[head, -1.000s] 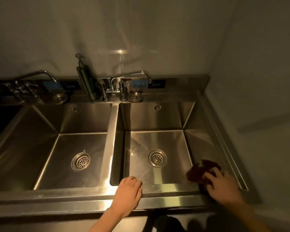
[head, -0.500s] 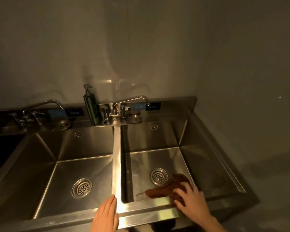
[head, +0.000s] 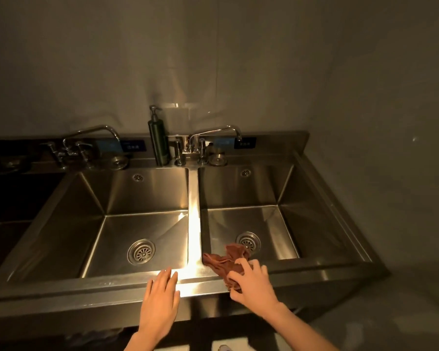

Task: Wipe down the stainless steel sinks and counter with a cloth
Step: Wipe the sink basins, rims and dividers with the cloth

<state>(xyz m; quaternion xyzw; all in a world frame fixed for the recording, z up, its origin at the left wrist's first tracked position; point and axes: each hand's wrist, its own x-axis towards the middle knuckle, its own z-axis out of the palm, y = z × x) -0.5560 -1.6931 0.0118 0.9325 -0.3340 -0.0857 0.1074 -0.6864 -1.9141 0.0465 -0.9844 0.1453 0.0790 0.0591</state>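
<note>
Two stainless steel basins sit side by side: the left sink (head: 127, 224) and the right sink (head: 284, 221), split by a bright divider (head: 193, 219). A crumpled brown cloth (head: 224, 260) lies over the right sink's front rim, near the divider. My right hand (head: 254, 283) grips the cloth's near end, fingers curled into it. My left hand (head: 160, 300) rests flat on the front counter edge (head: 86, 287), fingers straight, holding nothing.
A dark green pump bottle (head: 159, 143) stands on the back ledge between two taps, the left tap (head: 86, 140) and the right tap (head: 211, 140). Each basin has a round drain. A wall closes the right side. A third, dark basin lies at the far left.
My right hand has dragged the cloth leftward along the right sink's front, from the right corner to beside the divider. The view has tilted up. My left hand stays on the front edge.
</note>
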